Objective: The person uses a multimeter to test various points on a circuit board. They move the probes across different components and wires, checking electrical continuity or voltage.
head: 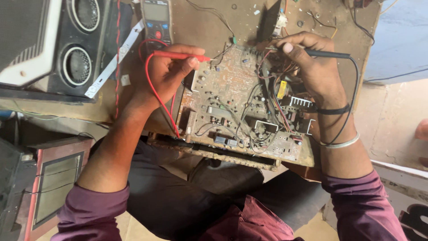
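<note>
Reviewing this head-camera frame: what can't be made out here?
- Black probe tip: hidden under the right hand.
- Multimeter display: cut off by the top edge.
- Circuit board markings: too small and dusty.
- Red probe contact point: too small to tell; the left hand holds it.

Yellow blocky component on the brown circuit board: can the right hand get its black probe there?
Probably yes: the right hand sits just above the yellow component; only loose wires crowd it.
</note>
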